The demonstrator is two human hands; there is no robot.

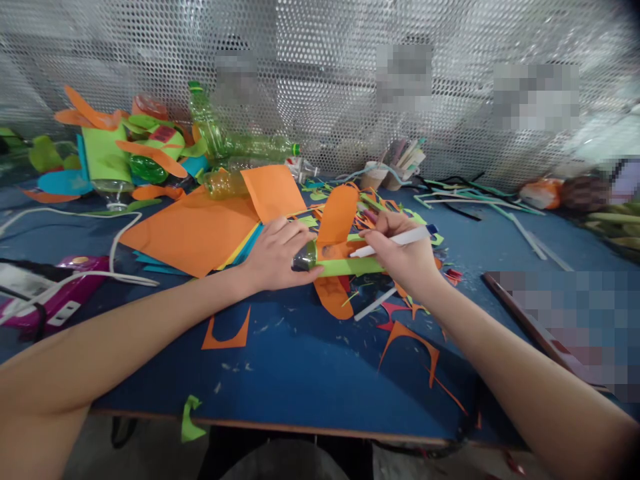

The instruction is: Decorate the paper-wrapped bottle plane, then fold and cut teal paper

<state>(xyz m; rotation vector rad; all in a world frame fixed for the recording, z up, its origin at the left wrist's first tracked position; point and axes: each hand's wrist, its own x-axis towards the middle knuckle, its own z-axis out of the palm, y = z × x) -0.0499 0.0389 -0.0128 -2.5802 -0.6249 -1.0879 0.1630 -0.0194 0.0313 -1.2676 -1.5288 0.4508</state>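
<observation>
Moderate, diffuse light. Glare noted on metal wall (320, 100) beyond right hand (407, 261); pixelated patches there and to its right; far-right corners dark.

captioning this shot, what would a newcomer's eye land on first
Likely the middle: the left hand grips a bottle with bright orange flaps on either side, and the right hand holds a white pen close by. Next, the large orange sheet to the left, then a green-wrapped bottle at the back left.
</observation>
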